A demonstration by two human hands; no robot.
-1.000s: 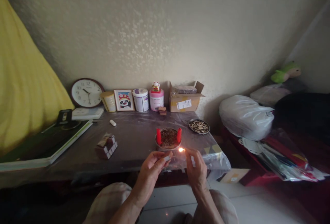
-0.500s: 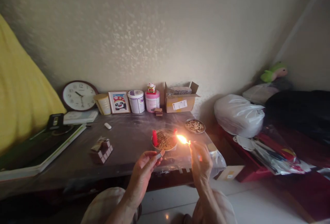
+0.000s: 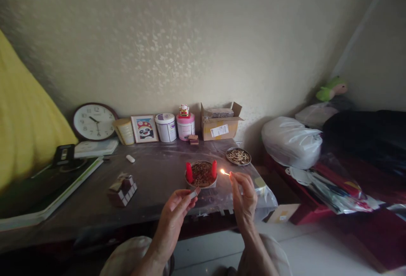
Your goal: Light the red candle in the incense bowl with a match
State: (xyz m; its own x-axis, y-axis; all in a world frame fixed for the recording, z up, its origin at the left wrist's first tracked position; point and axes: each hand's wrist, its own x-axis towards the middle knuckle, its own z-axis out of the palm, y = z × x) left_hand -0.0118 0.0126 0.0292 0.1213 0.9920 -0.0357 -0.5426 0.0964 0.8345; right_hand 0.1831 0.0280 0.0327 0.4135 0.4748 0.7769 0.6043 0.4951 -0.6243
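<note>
A lit match [image 3: 226, 173] is pinched between the thumb and fingertips of the right hand [image 3: 243, 193], just right of the frame's centre. Its small flame is turned to the left and held close beside the right-hand red candle [image 3: 214, 169]; whether flame and wick touch cannot be told. That candle and a second red candle [image 3: 189, 172] are stood upright at opposite sides of a round bowl [image 3: 207, 184] filled with brown grainy matter, set near the front edge of a plastic-covered table [image 3: 158, 170]. Lower and to the left, a small matchbox [image 3: 195, 191] is gripped at the fingertips of the left hand [image 3: 176, 209], which is raised in front of the table edge. Right of the bowl, a metal dish [image 3: 238, 156] of loose matchsticks is seen. A stack of little boxes [image 3: 123, 184] is placed at centre left. Along the wall at the back, a wall clock [image 3: 94, 121], a framed picture [image 3: 145, 128], two tins [image 3: 165, 127] and a cardboard box [image 3: 220, 126] are lined up. A full white bag [image 3: 290, 142] is seen at the right.
</note>
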